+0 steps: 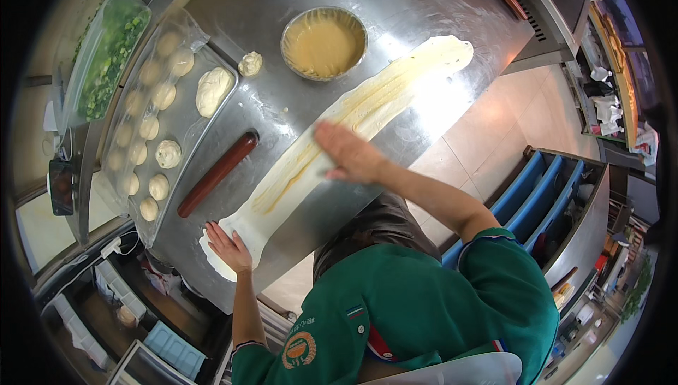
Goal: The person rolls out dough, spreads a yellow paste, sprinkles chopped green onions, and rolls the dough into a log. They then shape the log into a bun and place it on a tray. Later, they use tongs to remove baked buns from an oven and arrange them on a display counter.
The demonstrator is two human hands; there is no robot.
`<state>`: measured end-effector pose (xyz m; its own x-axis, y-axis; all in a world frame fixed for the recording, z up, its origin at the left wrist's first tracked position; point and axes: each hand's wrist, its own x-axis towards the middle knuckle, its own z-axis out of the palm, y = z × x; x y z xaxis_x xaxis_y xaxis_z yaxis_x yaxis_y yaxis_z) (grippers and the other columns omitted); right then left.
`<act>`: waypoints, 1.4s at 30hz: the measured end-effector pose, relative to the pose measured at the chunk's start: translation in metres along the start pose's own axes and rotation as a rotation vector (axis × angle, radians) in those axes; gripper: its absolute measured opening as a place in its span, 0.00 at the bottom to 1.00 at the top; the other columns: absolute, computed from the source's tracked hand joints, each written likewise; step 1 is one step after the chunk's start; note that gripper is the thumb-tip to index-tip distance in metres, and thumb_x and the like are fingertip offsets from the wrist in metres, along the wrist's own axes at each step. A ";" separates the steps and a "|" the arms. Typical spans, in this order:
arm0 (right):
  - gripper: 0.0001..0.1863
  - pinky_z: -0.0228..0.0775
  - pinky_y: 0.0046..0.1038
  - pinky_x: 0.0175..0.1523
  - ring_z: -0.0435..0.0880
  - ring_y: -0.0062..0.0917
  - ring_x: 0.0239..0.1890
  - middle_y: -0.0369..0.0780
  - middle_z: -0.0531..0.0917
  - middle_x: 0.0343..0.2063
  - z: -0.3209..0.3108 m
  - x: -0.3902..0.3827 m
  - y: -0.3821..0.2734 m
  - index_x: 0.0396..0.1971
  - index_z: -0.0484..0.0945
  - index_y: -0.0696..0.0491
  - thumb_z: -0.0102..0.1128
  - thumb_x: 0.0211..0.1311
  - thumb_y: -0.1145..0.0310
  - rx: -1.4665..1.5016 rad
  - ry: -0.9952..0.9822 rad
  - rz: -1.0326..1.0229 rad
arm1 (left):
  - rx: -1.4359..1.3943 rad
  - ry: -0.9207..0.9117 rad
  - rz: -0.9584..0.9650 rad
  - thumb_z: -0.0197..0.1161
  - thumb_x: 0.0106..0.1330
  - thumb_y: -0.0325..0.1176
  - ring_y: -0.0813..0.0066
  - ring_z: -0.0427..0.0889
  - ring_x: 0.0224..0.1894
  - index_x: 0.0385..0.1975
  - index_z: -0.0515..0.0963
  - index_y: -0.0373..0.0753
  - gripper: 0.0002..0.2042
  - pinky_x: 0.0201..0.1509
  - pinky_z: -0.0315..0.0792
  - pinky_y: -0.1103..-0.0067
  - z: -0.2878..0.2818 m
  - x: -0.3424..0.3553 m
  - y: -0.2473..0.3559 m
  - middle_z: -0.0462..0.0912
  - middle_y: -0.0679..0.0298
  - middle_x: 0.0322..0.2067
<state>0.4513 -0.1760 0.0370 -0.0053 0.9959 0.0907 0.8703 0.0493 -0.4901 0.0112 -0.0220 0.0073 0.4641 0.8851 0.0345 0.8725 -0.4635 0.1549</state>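
Observation:
A long, thin sheet of dough [289, 180] stretches diagonally over the steel table, streaked with a yellow paste. My left hand [227, 247] lies flat on its near left end, fingers out. Over the middle of the sheet is my right hand [349, 152], a little blurred, its palm down on the yellow streaks and its fingers stretched out. Neither hand grips anything. Beyond the dough stands a metal bowl [284, 51] of yellow paste [326, 44]. A dark red rolling pin [217, 174] rests to the left of the sheet.
On the left, a metal tray [185, 166] partly under clear plastic carries several dough balls [164, 95] and a larger dough lump [212, 92]. A small dough piece [250, 63] sits beside it. Chopped greens [113, 60] fill a container farther left. Blue bins [526, 201] stand at right.

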 end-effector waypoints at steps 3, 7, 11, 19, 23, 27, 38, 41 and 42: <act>0.47 0.42 0.37 0.79 0.54 0.42 0.75 0.49 0.57 0.73 0.011 -0.008 0.001 0.74 0.50 0.59 0.57 0.66 0.44 0.142 -0.156 -0.133 | -0.008 -0.002 0.011 0.47 0.75 0.44 0.49 0.49 0.77 0.74 0.54 0.36 0.31 0.77 0.41 0.53 -0.002 -0.001 0.000 0.51 0.51 0.76; 0.45 0.37 0.42 0.79 0.49 0.39 0.78 0.46 0.53 0.75 -0.045 -0.052 0.122 0.76 0.49 0.53 0.59 0.66 0.50 -0.083 -0.011 0.216 | -0.034 -0.004 -0.001 0.48 0.75 0.43 0.48 0.49 0.77 0.74 0.54 0.35 0.31 0.77 0.41 0.52 -0.003 -0.002 -0.001 0.51 0.50 0.75; 0.41 0.35 0.42 0.79 0.43 0.38 0.79 0.48 0.49 0.76 -0.120 -0.089 0.240 0.76 0.48 0.55 0.44 0.73 0.45 -0.444 0.148 0.805 | -0.029 0.003 0.015 0.47 0.75 0.43 0.48 0.49 0.77 0.74 0.54 0.35 0.31 0.76 0.41 0.52 -0.003 -0.001 0.002 0.51 0.49 0.75; 0.49 0.35 0.42 0.79 0.43 0.45 0.78 0.56 0.49 0.74 -0.064 -0.053 0.178 0.74 0.47 0.63 0.51 0.68 0.40 -0.434 0.180 0.608 | -0.021 0.006 -0.003 0.47 0.75 0.43 0.48 0.49 0.77 0.73 0.55 0.34 0.31 0.76 0.41 0.51 -0.002 0.000 0.003 0.51 0.49 0.75; 0.53 0.35 0.43 0.79 0.44 0.48 0.78 0.57 0.51 0.73 -0.009 -0.008 0.049 0.72 0.49 0.65 0.57 0.63 0.39 -0.156 0.090 0.302 | -0.019 -0.007 -0.011 0.49 0.74 0.42 0.48 0.49 0.77 0.73 0.54 0.34 0.31 0.76 0.41 0.51 -0.001 0.000 0.001 0.50 0.49 0.75; 0.53 0.37 0.42 0.79 0.48 0.47 0.77 0.59 0.54 0.72 0.069 0.036 -0.091 0.72 0.53 0.63 0.57 0.60 0.36 -0.014 -0.068 0.083 | -0.038 -0.005 -0.002 0.50 0.73 0.41 0.48 0.49 0.77 0.73 0.54 0.33 0.32 0.76 0.41 0.50 0.000 0.000 -0.001 0.50 0.49 0.75; 0.50 0.41 0.48 0.77 0.54 0.45 0.74 0.51 0.56 0.73 0.024 0.059 -0.009 0.72 0.56 0.59 0.61 0.60 0.39 -0.153 -0.025 0.040 | -0.082 0.004 -0.017 0.55 0.70 0.39 0.50 0.50 0.77 0.73 0.55 0.35 0.33 0.77 0.39 0.51 -0.003 -0.002 -0.003 0.51 0.50 0.75; 0.52 0.38 0.50 0.77 0.48 0.50 0.76 0.55 0.52 0.73 0.026 0.053 -0.023 0.71 0.56 0.60 0.58 0.60 0.36 -0.304 0.095 0.300 | -0.089 0.018 -0.032 0.55 0.70 0.40 0.51 0.50 0.77 0.73 0.56 0.36 0.33 0.77 0.39 0.52 -0.005 -0.003 -0.001 0.52 0.50 0.75; 0.52 0.37 0.50 0.78 0.47 0.51 0.76 0.56 0.51 0.73 0.032 0.045 -0.042 0.71 0.56 0.61 0.58 0.60 0.35 -0.339 0.038 0.409 | -0.081 0.025 -0.030 0.56 0.70 0.41 0.52 0.50 0.77 0.73 0.56 0.36 0.33 0.77 0.39 0.52 -0.005 -0.003 -0.001 0.52 0.50 0.75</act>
<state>0.3984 -0.1307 0.0342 0.3800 0.9249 -0.0140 0.9081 -0.3759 -0.1846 0.0085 -0.0236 0.0123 0.4332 0.8997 0.0526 0.8703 -0.4328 0.2352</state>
